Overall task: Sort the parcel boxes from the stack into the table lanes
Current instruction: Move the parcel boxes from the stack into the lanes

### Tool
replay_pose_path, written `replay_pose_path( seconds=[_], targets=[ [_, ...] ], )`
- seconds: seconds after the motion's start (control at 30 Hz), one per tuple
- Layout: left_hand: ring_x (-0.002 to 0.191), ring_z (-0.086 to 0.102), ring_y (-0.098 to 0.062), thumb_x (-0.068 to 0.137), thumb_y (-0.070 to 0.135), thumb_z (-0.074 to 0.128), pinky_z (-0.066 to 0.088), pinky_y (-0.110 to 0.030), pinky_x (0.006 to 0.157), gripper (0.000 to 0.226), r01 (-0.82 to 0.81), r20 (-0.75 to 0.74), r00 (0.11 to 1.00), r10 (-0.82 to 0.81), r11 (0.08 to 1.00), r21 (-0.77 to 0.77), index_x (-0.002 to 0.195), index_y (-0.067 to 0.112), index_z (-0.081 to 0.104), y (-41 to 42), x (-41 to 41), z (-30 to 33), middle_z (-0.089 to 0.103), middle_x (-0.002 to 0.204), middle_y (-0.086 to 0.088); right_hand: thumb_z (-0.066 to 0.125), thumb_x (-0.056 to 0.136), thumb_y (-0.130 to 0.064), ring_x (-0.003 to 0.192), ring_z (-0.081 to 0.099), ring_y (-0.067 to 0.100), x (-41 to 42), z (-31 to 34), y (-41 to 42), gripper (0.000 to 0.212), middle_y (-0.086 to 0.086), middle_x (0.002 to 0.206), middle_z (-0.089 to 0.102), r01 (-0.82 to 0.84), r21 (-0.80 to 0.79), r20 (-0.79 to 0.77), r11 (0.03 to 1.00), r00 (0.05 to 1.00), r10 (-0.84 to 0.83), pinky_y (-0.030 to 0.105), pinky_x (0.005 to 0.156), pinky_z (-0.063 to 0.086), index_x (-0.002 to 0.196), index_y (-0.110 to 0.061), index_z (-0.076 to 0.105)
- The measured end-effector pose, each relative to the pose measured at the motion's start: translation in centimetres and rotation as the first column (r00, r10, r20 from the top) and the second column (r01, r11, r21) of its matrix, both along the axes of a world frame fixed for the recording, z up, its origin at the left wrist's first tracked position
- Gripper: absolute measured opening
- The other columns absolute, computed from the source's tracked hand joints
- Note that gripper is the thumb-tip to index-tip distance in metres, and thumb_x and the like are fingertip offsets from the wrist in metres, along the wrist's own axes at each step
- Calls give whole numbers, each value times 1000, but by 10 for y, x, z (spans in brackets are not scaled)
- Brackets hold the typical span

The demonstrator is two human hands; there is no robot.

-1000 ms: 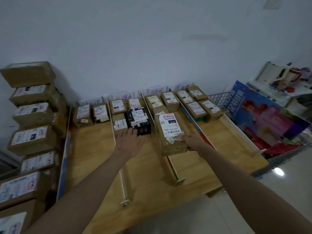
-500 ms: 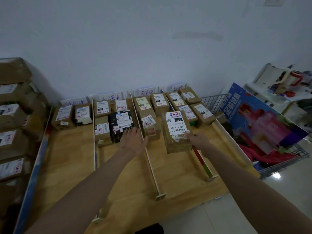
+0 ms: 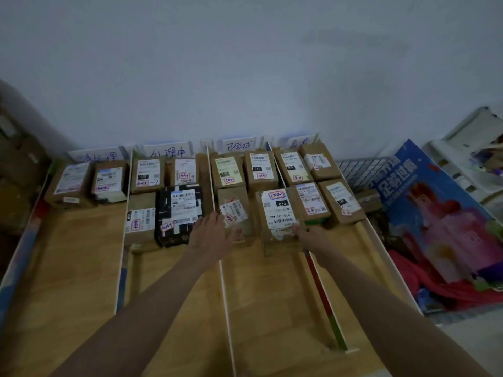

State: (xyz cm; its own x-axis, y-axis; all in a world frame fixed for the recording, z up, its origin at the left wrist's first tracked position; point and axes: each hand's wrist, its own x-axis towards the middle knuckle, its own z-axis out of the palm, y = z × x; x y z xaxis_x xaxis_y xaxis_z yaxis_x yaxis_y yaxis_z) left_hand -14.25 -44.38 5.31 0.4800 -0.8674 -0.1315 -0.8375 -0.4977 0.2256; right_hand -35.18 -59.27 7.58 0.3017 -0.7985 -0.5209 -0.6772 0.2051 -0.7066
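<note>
Parcel box at frame centre-right is held at its near edge by the right hand, apparently resting on the worktop; the left hand is spread flat, empty.

The wooden table, split into lanes by white dividers, carries labelled parcel boxes along its far edge.

Dim, bluish, slightly soft picture; wide-angle bending and darkening toward the edges.

Both arms outstretched; left hand flat, right hand gripping.
</note>
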Motion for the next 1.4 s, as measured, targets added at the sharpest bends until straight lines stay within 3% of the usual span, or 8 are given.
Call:
replay_pose_path(
  seconds=[0.13,0.43,0.73,0.93,1.03,1.13,1.23,1.4],
  targets=[
    [108,54,-21,96,60,30,43,-38,100,57,-23,-44,999,23,1000,13,122,14,51,-12,8,-12,54,119,-5,54,100,-37,112,62,30,19,-21,-23,45,17,119,65,-7,27,-38,1000,999,8,47,100,51,122,2,61],
    [115,50,-18,99,55,30,41,-35,105,52,-49,-27,998,50,998,50,130,16,45,-31,16,-34,51,126,-3,47,102,-45,99,66,30,50,-60,-62,51,18,105,69,-66,-14,-137,998,989,63,41,88,56,104,2,65],
    [120,48,-18,100,51,36,39,-34,108,51,-92,-44,995,93,995,30,135,15,44,-38,11,-44,50,131,-2,42,106,-33,115,58,34,59,-79,-73,46,24,120,61,-151,19,-137,988,979,152,48,101,48,117,6,62],
    [121,48,-18,99,58,35,41,-34,105,58,-94,-13,995,95,994,50,135,14,45,-29,5,-39,51,131,-3,43,105,-27,107,63,29,56,-76,-75,40,20,120,63,-121,5,-124,993,985,121,38,87,55,124,6,55],
    [120,49,-19,99,53,38,42,-34,104,53,-101,27,995,100,993,64,134,14,45,-25,3,-28,52,130,-5,48,104,-26,86,60,17,54,-63,-74,37,15,113,63,-122,-44,-138,992,984,114,26,66,51,124,5,51],
    [120,51,-21,100,51,35,42,-37,106,52,-126,61,991,122,990,61,133,13,46,-17,-1,-10,53,130,-7,50,102,-27,97,64,24,52,-43,-71,35,17,113,64,-160,-121,-146,980,979,142,39,82,58,121,2,52],
    [125,50,-24,100,51,34,38,-40,109,55,-173,105,980,168,984,39,136,11,46,-4,-7,12,53,134,-9,48,101,-28,105,62,27,49,-11,-57,30,13,113,62,-342,-285,-232,896,931,282,45,91,55,116,-3,55],
    [135,40,-26,101,49,33,30,-42,115,58,-255,162,954,250,967,7,145,12,40,38,-20,49,46,144,-9,43,102,-35,129,46,28,40,42,-14,44,9,139,49,-593,-560,-414,579,806,424,43,108,40,138,-11,45]
  ],
)
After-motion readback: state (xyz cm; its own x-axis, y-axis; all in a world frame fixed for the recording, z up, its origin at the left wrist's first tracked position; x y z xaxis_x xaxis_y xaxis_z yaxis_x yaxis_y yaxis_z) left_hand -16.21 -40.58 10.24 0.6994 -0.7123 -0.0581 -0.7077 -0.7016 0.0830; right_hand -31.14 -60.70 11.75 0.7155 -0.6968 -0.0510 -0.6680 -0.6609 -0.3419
